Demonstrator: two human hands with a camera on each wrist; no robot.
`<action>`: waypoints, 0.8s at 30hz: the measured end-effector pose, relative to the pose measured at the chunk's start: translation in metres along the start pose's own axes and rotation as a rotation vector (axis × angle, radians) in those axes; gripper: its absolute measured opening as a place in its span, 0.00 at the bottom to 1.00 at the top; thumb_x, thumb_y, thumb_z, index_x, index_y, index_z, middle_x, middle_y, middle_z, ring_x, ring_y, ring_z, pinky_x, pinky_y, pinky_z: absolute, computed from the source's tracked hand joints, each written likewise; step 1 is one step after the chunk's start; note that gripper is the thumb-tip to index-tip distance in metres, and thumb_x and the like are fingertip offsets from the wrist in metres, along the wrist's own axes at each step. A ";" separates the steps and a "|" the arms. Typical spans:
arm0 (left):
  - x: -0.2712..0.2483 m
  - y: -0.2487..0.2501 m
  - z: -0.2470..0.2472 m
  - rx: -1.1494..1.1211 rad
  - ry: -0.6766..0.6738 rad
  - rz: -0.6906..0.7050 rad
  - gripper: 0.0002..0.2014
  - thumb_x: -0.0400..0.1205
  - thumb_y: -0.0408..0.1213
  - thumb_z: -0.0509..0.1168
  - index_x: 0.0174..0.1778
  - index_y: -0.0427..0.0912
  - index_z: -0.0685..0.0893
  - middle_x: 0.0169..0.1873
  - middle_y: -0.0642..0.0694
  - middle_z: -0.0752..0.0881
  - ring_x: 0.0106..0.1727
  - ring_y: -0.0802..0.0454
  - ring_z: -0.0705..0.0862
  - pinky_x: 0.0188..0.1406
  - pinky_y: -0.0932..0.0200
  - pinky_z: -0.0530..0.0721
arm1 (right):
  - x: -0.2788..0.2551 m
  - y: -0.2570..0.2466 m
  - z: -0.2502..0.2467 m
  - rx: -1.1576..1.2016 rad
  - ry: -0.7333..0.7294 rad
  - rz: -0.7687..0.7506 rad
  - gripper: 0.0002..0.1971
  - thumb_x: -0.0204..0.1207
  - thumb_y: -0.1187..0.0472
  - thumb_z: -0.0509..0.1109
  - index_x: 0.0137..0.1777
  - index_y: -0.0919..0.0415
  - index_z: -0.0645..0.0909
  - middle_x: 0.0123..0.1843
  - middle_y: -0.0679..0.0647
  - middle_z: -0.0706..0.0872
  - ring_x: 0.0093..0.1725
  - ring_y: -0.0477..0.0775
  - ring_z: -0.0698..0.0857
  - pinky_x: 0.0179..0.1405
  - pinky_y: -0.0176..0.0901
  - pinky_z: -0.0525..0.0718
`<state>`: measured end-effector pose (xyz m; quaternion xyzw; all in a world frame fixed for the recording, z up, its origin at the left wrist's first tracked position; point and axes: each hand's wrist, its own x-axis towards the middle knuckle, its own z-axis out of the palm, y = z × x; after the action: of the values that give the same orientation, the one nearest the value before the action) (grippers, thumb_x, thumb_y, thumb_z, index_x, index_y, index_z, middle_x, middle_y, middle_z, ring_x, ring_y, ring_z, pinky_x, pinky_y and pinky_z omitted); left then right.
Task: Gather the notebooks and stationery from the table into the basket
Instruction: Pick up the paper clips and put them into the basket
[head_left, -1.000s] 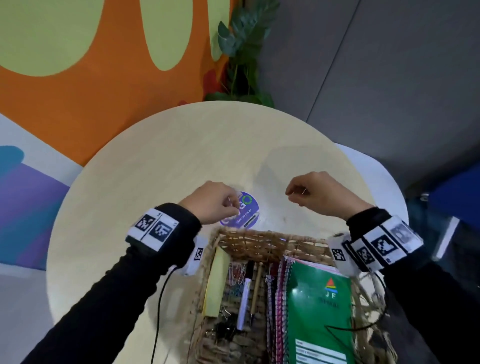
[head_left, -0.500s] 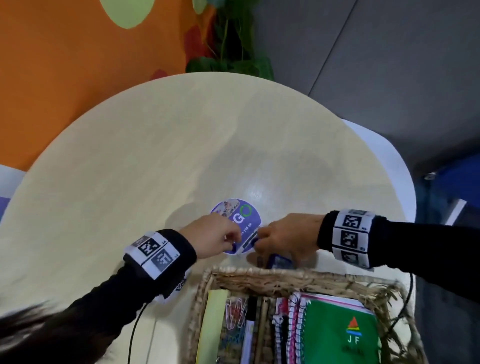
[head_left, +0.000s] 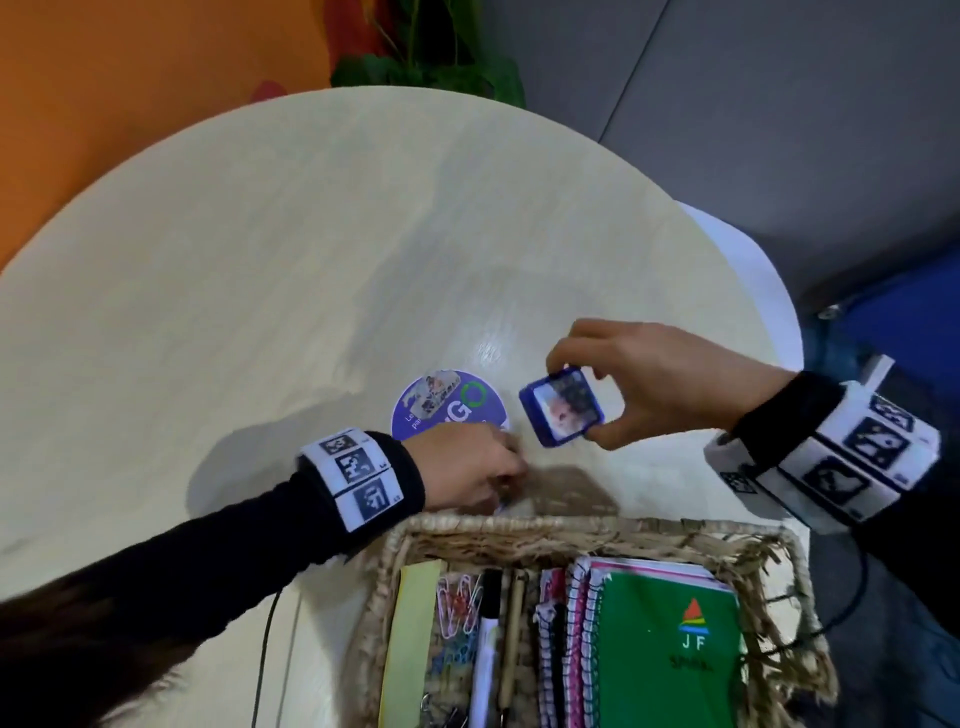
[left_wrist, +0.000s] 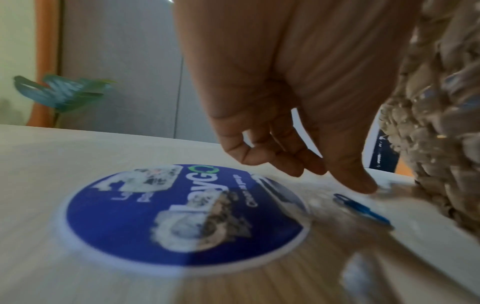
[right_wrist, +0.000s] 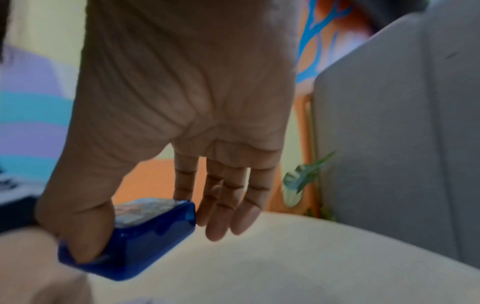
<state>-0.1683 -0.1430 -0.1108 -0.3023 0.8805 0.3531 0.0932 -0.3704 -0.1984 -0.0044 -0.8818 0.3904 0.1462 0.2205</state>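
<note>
Small blue plastic box (head_left: 562, 406) w/ picture lid: pinched in right hand (head_left: 649, 384) grip, above bench (head_left: 260, 260). Left hand (head_left: 467, 470) fingers loosely curled, touching bench by blue paperclip (left_wrist: 362, 208), beside woven straw basket (head_left: 519, 535) and round purple sticker (head_left: 447, 408).

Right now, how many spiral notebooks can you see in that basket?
3, all standing on edge in the wicker basket: a green notebook at the right, a pink-edged one beside it, and a checked one further left. Others may be hidden between them.

Head view: high above, angled down over table (head_left: 260, 260) and basket (head_left: 519, 530). Wrist views: low, close (nearly tabletop level), sharing the table.
</note>
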 end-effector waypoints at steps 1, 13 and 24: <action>0.003 0.001 0.000 0.006 0.001 0.029 0.18 0.77 0.34 0.64 0.64 0.43 0.82 0.62 0.42 0.83 0.63 0.42 0.81 0.55 0.46 0.84 | -0.009 0.002 -0.006 0.049 0.059 0.039 0.27 0.59 0.49 0.77 0.60 0.46 0.75 0.52 0.46 0.80 0.43 0.50 0.82 0.40 0.48 0.84; 0.014 0.001 0.000 0.182 -0.072 0.117 0.06 0.79 0.31 0.64 0.47 0.36 0.86 0.46 0.42 0.84 0.52 0.43 0.81 0.44 0.59 0.75 | -0.107 -0.084 0.028 0.410 0.158 0.109 0.26 0.57 0.48 0.77 0.58 0.45 0.76 0.53 0.40 0.79 0.48 0.42 0.81 0.46 0.34 0.80; -0.038 0.033 -0.072 -0.060 0.403 -0.226 0.04 0.78 0.34 0.67 0.46 0.38 0.84 0.39 0.42 0.90 0.34 0.51 0.82 0.43 0.59 0.78 | -0.131 -0.182 0.119 0.018 -0.206 0.046 0.22 0.64 0.54 0.72 0.57 0.58 0.73 0.54 0.60 0.84 0.51 0.66 0.85 0.45 0.53 0.83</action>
<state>-0.1546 -0.1558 -0.0247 -0.4660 0.8310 0.2989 -0.0545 -0.3292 0.0523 -0.0006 -0.8509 0.3871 0.2378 0.2639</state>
